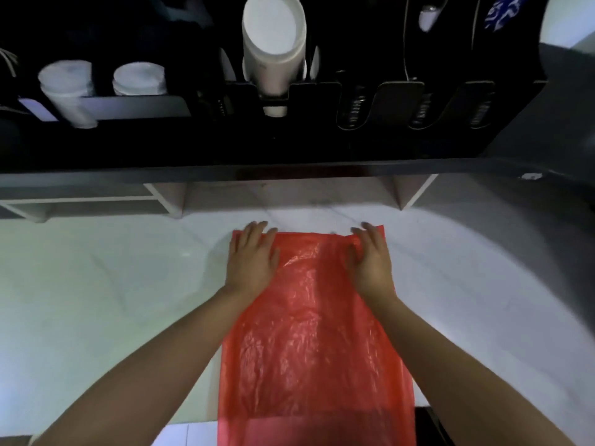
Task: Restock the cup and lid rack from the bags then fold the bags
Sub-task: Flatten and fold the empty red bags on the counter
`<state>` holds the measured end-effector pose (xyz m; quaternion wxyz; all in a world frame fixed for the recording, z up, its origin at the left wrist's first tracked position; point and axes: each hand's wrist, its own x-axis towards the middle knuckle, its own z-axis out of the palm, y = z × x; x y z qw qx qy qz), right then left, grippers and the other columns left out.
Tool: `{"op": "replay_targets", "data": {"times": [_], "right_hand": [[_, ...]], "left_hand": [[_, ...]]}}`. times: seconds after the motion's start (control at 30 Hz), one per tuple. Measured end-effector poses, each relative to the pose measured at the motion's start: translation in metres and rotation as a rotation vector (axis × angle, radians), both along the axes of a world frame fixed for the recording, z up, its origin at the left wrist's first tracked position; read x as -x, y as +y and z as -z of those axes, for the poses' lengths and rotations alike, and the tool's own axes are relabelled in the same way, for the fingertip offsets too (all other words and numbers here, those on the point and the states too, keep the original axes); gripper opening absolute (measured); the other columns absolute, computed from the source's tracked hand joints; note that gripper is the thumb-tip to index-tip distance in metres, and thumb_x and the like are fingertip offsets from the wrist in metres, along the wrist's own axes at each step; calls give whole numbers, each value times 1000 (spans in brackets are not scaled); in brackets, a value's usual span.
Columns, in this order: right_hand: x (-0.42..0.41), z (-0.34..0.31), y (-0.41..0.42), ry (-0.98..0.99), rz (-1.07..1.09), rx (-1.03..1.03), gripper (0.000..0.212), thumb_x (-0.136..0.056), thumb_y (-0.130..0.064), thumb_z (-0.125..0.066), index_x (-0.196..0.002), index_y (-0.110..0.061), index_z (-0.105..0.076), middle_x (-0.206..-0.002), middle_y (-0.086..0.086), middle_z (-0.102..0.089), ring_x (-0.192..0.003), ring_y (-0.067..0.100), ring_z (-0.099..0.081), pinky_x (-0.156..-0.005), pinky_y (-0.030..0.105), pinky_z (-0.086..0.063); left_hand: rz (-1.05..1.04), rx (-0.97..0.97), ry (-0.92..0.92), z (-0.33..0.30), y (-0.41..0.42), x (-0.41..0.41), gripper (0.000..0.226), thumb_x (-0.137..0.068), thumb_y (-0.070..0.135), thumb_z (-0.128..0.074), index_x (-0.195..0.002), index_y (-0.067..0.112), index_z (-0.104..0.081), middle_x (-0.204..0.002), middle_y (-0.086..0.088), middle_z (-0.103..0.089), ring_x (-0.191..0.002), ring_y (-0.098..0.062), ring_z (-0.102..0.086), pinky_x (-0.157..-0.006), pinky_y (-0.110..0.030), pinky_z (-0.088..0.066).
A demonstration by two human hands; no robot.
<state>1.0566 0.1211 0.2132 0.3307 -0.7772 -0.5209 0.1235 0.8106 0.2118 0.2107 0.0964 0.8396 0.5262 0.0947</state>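
In rack [289, 91], cup stack [273, 46], lids [138, 78]

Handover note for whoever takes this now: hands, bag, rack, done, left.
Left hand: flat, fingers straight, pressing the far left corner of the red bag.
Right hand: flat on the far right corner, fingers straight.
The bag lies spread flat and empty on the white counter; its near end hangs over the counter edge.
Rack behind the counter: a stack of white cups in one slot, two stacks of lids at left; the slots at right look empty.
Done: this bag is emptied and smoothed.
Left: fold it. No other bags are in view.
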Motion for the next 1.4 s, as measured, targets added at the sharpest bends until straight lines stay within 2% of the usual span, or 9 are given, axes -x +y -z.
{"op": "replay_targets", "data": {"times": [0.07,0.17,0.33,0.6,0.93,1.1,1.23,1.33,1.4], "right_hand": [[23,7,11,-149,-182,52,45,-98,-17,-59,-142,-14,-53,-158,10,-38,-143,31,-38,-117,48,-34],[57,21,23,-261,-338,277,57,-106,-41,-33,-159,-20,-27,-169,4,-10,-156,24,-2,-126,49,-8],[56,57,4,-322,-293,460,62,-102,-62,-15,-160,-41,-3,-167,-8,15,-152,15,24,-123,50,13],[-4,56,-12,-382,-106,486,64,-100,-69,-6,-159,-43,1,-169,-4,6,-154,17,19,-124,46,9],[-16,39,25,-378,-136,582,66,-100,-66,-3,-159,-38,9,-167,2,19,-152,22,25,-123,48,12],[52,22,-16,-334,-277,406,63,-103,-59,-10,-160,-36,1,-168,0,14,-153,20,22,-122,45,16],[87,35,-53,-323,-314,461,63,-103,-57,-17,-161,-35,-3,-168,-2,14,-154,20,19,-124,46,12],[78,47,-70,-310,-324,526,63,-104,-60,-17,-160,-38,1,-167,-3,18,-152,18,25,-124,47,13],[61,52,-80,-319,-303,527,64,-103,-62,-17,-159,-40,3,-167,-4,20,-150,17,29,-123,48,14]], "left_hand": [[24,75,75,8,-5,-13,56,-104,44,-31,-156,23,-32,-166,-3,-24,-155,-24,-11,-124,-53,-13],[2,185,170,27,-9,-18,63,-104,53,-16,-162,27,-10,-170,0,2,-156,-20,10,-125,-54,-1],[-15,211,196,49,-18,1,67,-101,64,-11,-161,38,1,-168,8,17,-154,-20,19,-124,-53,8],[-27,111,152,63,-15,16,70,-97,74,-13,-160,43,-6,-170,6,6,-155,-22,15,-125,-51,5],[11,197,233,46,29,-3,75,-92,78,2,-158,43,5,-168,2,18,-152,-23,26,-122,-51,15],[28,129,121,22,-42,-2,67,-100,64,-9,-161,36,-7,-170,0,5,-155,-21,16,-124,-53,5],[-18,210,160,33,-89,23,65,-101,61,-12,-161,36,-10,-170,1,4,-156,-22,13,-125,-51,1],[8,226,164,49,-97,46,65,-101,65,-9,-160,39,-2,-169,6,15,-153,-18,21,-125,-47,8],[34,179,140,58,-97,56,64,-102,65,-12,-160,40,-4,-169,7,11,-154,-18,19,-124,-44,10]]}}
